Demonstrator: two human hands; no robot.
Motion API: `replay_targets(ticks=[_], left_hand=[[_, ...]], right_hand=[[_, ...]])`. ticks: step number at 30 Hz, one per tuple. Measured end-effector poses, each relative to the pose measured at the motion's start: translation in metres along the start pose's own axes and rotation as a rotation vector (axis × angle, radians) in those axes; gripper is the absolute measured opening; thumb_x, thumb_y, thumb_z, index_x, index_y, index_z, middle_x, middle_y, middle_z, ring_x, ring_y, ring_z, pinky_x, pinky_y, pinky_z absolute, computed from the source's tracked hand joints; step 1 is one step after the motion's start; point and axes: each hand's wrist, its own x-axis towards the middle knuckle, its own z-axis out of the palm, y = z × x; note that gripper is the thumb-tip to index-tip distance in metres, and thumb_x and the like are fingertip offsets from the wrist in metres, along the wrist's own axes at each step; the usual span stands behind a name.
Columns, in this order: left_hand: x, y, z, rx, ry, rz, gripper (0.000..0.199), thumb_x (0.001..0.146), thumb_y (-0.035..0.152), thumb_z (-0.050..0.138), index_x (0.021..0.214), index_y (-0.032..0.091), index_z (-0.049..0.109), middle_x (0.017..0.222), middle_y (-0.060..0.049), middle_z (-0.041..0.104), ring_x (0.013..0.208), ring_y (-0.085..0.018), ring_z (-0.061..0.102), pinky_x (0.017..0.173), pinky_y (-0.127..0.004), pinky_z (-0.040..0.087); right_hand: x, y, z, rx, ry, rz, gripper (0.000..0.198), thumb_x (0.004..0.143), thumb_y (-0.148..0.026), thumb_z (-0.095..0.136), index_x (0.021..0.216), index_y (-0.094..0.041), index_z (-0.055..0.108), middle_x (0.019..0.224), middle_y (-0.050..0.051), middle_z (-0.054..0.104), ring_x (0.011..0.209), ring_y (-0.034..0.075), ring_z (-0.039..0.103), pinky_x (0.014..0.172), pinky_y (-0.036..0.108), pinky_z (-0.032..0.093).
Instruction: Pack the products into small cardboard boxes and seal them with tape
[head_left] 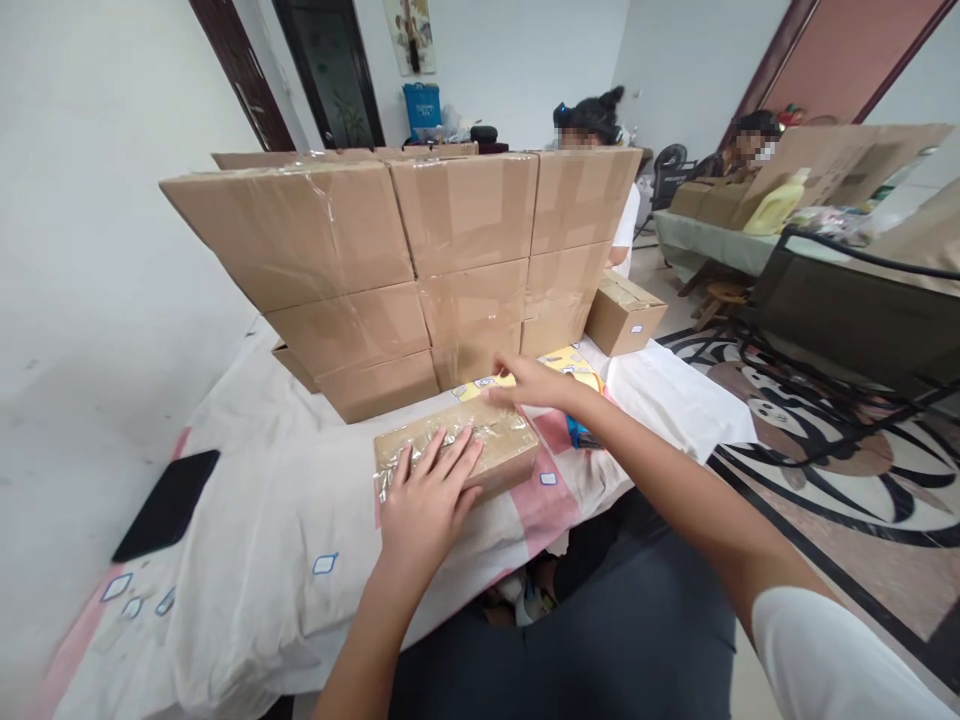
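Observation:
A small cardboard box [510, 455] with shiny clear tape over its top lies on the cloth-covered table in front of me. My left hand [431, 490] rests flat on the box's top, fingers spread over the crinkled tape. At the box's far right edge is my right hand [525, 383], thumb reaching down to the top and bent fingers held apart from it; I see nothing between them. Under the right forearm, a blue-edged item [576, 432] is partly hidden.
Behind the box stands a wall of stacked cardboard boxes [472, 220], with a single box [626, 312] to its right. A black phone-like slab [166, 505] lies on the left. People sit beyond; a dark folding chair [847, 320] stands right.

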Motion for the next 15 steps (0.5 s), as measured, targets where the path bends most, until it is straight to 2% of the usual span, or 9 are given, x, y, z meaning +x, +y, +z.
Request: replay_targets(ticks=[1, 3, 5, 6, 8, 12, 13, 15], left_hand=[[0.000, -0.002, 0.001, 0.006, -0.005, 0.013, 0.052, 0.100, 0.034, 0.054, 0.151, 0.033, 0.046, 0.157, 0.000, 0.046, 0.147, -0.028, 0.043, 0.120, -0.057, 0.036], [-0.002, -0.007, 0.003, 0.022, -0.001, 0.063, 0.052, 0.099, 0.035, 0.055, 0.151, 0.035, 0.047, 0.156, 0.000, 0.047, 0.146, -0.028, 0.045, 0.120, -0.055, 0.036], [-0.003, -0.016, 0.005, 0.050, 0.037, 0.162, 0.051, 0.098, 0.036, 0.057, 0.149, 0.037, 0.050, 0.154, 0.002, 0.050, 0.144, -0.026, 0.048, 0.119, -0.051, 0.037], [-0.003, -0.022, 0.006, 0.068, 0.074, 0.229, 0.050, 0.098, 0.038, 0.058, 0.148, 0.037, 0.051, 0.153, 0.003, 0.051, 0.143, -0.026, 0.049, 0.120, -0.049, 0.036], [0.000, -0.032, 0.007, 0.099, 0.168, 0.382, 0.050, 0.096, 0.041, 0.060, 0.145, 0.036, 0.053, 0.151, 0.006, 0.054, 0.138, -0.023, 0.054, 0.122, -0.044, 0.033], [0.008, -0.042, 0.011, 0.126, 0.341, 0.631, 0.045, 0.093, 0.043, 0.064, 0.137, 0.031, 0.062, 0.146, 0.006, 0.060, 0.128, -0.020, 0.063, 0.130, -0.040, 0.016], [0.008, -0.042, 0.014, 0.126, 0.377, 0.670, 0.044, 0.092, 0.041, 0.065, 0.135, 0.030, 0.064, 0.144, 0.005, 0.061, 0.127, -0.021, 0.063, 0.131, -0.041, 0.015], [0.003, -0.041, 0.023, 0.098, 0.468, 0.714, 0.043, 0.089, 0.031, 0.069, 0.131, 0.028, 0.065, 0.139, 0.000, 0.066, 0.130, -0.024, 0.062, 0.130, -0.045, 0.022]], right_hand=[[-0.012, 0.010, 0.005, 0.135, -0.098, -0.065, 0.069, 0.086, -0.052, 0.073, 0.137, -0.013, 0.048, 0.135, 0.017, 0.058, 0.122, 0.028, 0.059, 0.103, 0.042, 0.047], [-0.037, 0.027, 0.018, 0.350, -0.225, -0.169, 0.107, 0.075, -0.059, 0.080, 0.156, -0.019, 0.024, 0.158, 0.019, 0.034, 0.141, 0.030, 0.045, 0.114, 0.043, 0.040], [-0.063, 0.038, 0.034, 0.466, -0.194, -0.226, 0.129, 0.067, -0.061, 0.085, 0.161, -0.022, 0.006, 0.166, 0.020, 0.014, 0.153, 0.032, 0.026, 0.122, 0.046, 0.029], [-0.074, 0.041, 0.042, 0.465, -0.165, -0.251, 0.136, 0.062, -0.059, 0.088, 0.161, -0.022, 0.003, 0.166, 0.021, 0.009, 0.156, 0.034, 0.019, 0.124, 0.048, 0.024], [-0.094, 0.043, 0.055, 0.417, -0.095, -0.296, 0.142, 0.054, -0.054, 0.094, 0.161, -0.023, 0.006, 0.164, 0.021, 0.012, 0.156, 0.037, 0.014, 0.125, 0.051, 0.020], [-0.125, 0.038, 0.073, 0.422, 0.139, -0.323, 0.128, 0.045, -0.047, 0.095, 0.152, -0.030, 0.028, 0.146, 0.015, 0.037, 0.141, 0.036, 0.042, 0.116, 0.048, 0.039], [-0.133, 0.036, 0.074, 0.431, 0.207, -0.318, 0.123, 0.044, -0.046, 0.095, 0.149, -0.031, 0.032, 0.142, 0.013, 0.040, 0.137, 0.035, 0.045, 0.113, 0.048, 0.041], [-0.151, 0.033, 0.069, 0.439, 0.338, -0.283, 0.115, 0.044, -0.044, 0.093, 0.144, -0.031, 0.037, 0.139, 0.012, 0.041, 0.135, 0.036, 0.046, 0.114, 0.050, 0.040]])
